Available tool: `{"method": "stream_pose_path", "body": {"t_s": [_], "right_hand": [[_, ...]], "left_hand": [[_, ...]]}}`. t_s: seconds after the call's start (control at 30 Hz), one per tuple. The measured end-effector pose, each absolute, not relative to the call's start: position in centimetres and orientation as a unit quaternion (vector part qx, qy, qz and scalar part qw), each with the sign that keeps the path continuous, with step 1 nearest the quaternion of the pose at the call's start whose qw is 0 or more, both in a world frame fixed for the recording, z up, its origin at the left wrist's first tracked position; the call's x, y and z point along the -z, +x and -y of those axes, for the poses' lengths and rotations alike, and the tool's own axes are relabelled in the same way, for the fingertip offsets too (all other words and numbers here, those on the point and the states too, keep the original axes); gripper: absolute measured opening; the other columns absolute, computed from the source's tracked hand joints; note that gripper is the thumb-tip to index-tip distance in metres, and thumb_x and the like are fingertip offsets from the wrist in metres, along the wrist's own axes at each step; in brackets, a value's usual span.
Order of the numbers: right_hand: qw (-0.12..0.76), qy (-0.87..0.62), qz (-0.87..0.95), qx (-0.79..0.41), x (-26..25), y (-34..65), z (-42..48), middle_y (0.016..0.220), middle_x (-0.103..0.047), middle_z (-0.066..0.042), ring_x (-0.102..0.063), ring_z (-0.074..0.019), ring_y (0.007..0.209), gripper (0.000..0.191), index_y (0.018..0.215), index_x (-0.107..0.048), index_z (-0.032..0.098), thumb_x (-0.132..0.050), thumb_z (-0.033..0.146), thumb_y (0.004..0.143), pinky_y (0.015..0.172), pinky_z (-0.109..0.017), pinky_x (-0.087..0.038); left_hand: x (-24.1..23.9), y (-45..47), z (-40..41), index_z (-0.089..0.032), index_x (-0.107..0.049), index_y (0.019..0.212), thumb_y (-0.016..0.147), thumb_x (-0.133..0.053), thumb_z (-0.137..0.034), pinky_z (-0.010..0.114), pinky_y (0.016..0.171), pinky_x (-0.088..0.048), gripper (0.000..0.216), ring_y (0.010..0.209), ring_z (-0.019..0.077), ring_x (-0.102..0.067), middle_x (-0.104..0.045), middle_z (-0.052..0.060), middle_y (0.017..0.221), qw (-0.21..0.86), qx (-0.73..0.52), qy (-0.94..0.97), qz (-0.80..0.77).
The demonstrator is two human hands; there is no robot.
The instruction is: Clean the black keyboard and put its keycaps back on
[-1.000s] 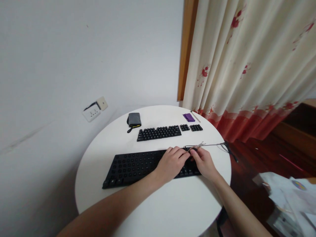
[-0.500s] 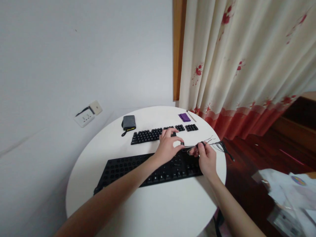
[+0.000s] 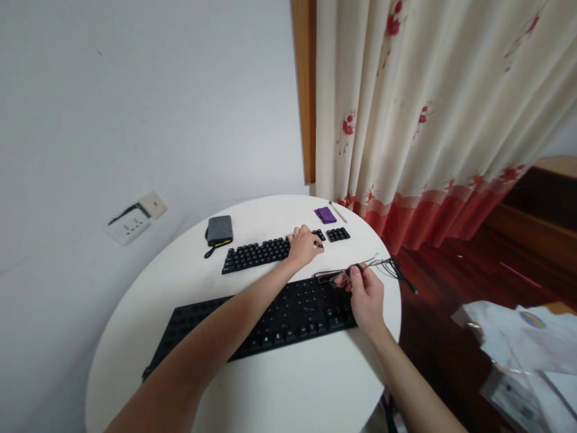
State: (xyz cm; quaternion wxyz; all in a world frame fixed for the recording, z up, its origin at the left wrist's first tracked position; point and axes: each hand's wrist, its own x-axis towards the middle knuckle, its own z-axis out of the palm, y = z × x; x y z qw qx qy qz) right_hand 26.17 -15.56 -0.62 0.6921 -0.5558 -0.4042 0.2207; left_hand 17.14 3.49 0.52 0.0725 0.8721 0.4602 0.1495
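My left hand (image 3: pixel 304 246) reaches over the right part of a block of loose black keycaps (image 3: pixel 255 254). Thumb and finger close around a small black keycap (image 3: pixel 319 245), partly hidden by the fingers. A black keyboard (image 3: pixel 293 316) lies in front, with many keys stripped on its left side and my left forearm crossing above it. My right hand (image 3: pixel 366 294) grips a keycap puller (image 3: pixel 354 270) with a dark handle and thin wire ends, just over the keyboard's upper right corner.
A smaller keycap group (image 3: pixel 338 234) lies beyond my left hand. Behind are a grey pouch (image 3: pixel 220 230), a purple cloth (image 3: pixel 325 214) and a thin brush-like stick (image 3: pixel 338 211). A black cable (image 3: pixel 396 267) hangs over the right edge of the round white table (image 3: pixel 288 385).
My left hand has moved away from the keyboard and puller to the loose keycaps, carrying the keycap. My right hand keeps its hold on the puller. The view has shifted slightly right.
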Motion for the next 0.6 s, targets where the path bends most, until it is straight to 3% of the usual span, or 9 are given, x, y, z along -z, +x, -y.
{"method": "stream_pose_path", "body": {"t_s": [0.6], "right_hand": [[0.689, -0.555, 0.411, -0.219, 1.08, 26.36, 15.32, 0.073, -0.071, -0.004, -0.06, -0.0166, 0.062, 0.035, 0.078, -0.058, 0.022, -0.048, 0.048, 0.098, 0.059, -0.029, -0.046]], "left_hand": [[-0.89, 17.59, -4.27, -0.029, -0.08, 0.092, 0.072, -0.074, -0.044, 0.049, 0.093, -0.038, 0.025, 0.113, 0.0339, -0.046, -0.055, 0.01, 0.113, 0.093, -0.107, 0.874, -0.464]]}}
